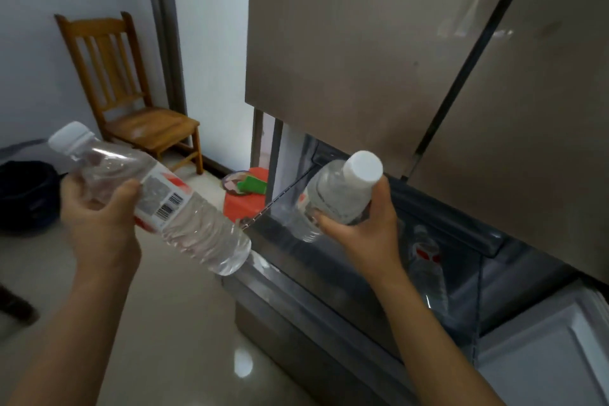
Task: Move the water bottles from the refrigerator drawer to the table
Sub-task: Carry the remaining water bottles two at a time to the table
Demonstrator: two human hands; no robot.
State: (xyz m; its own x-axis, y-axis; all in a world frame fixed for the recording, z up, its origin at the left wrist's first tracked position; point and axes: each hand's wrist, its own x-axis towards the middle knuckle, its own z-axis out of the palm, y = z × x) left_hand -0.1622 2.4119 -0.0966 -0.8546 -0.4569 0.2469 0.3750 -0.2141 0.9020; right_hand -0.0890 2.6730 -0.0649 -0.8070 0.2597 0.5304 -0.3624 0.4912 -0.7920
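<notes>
Well, the left bottle (171, 208) carries a white-and-red label with a barcode, its print too blurred to read; the right bottle (333, 198) shows only a scrap of red. A wooden chair (128, 92) stands by the white wall, a red stool (242, 204) sits beside the refrigerator (362, 43), and the pale floor (184, 323) shines. The left hand (99, 221) curls round its bottle's shoulder, cap tilted up-left. The right hand (365, 227) grips the other just below its white cap, above the open refrigerator drawer (290, 300), where a third bottle (428, 273) lies.

The left hand (99, 217) gripped one water bottle (158, 198), the right hand (362, 227) another bottle (333, 198), above the open refrigerator drawer (379, 290) holding a third bottle (428, 270).
</notes>
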